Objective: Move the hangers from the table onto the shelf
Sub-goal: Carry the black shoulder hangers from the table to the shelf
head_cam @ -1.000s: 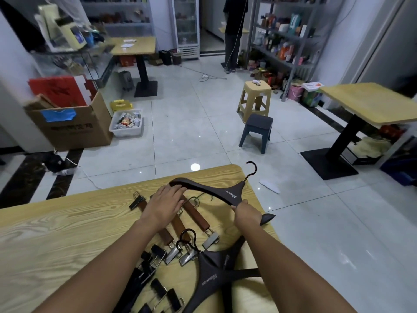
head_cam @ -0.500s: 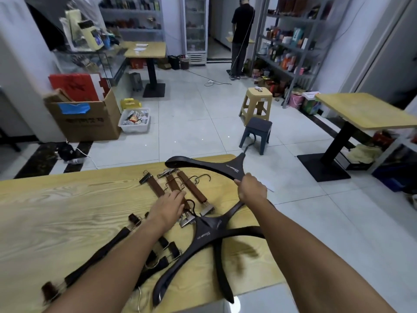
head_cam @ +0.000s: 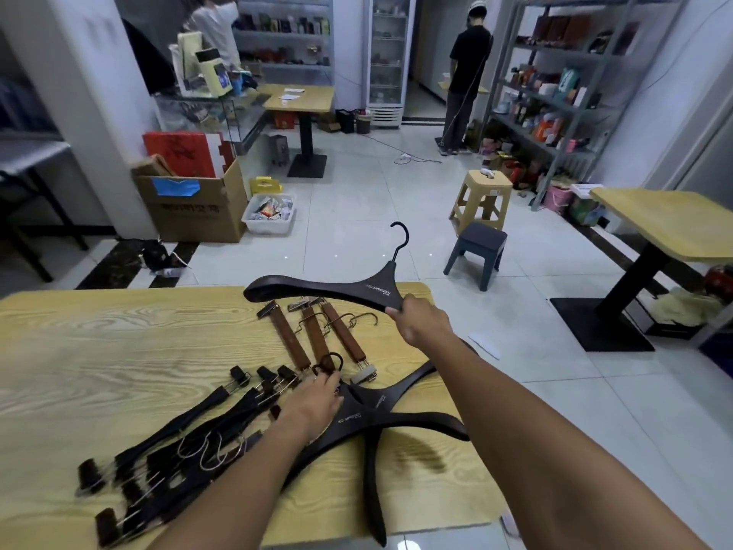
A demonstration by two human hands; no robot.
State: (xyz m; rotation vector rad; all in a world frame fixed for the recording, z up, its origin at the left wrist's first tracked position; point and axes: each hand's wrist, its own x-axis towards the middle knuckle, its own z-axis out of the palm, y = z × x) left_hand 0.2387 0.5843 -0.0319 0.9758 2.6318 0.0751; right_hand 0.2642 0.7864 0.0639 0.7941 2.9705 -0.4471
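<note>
Fingers (head_cam: pixel 396 311) of the right hand (head_cam: pixel 422 323) curl round one arm of a dark hanger (head_cam: pixel 329 287), now lifted higher above the table (head_cam: pixel 119 343) than a moment ago. Left hand (head_cam: pixel 313 402) has slid from the brown clip hangers (head_cam: pixel 317 339) onto the crossed dark hangers (head_cam: pixel 396 420); its grip is unclear. Far beyond, a cardboard box (head_cam: pixel 198 210) holds red boards (head_cam: pixel 178 150), a white bin (head_cam: pixel 269 226) beside it packets (head_cam: pixel 271 206).

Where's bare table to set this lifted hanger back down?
The wide bare stretch of the yellow wood-grain table, bordered by its far edge, the brown clip hangers and the black clip hangers. Crowded: the middle and near right, with crossed dark coat hangers. The right hand grips the lifted dark wooden coat hanger.
</note>
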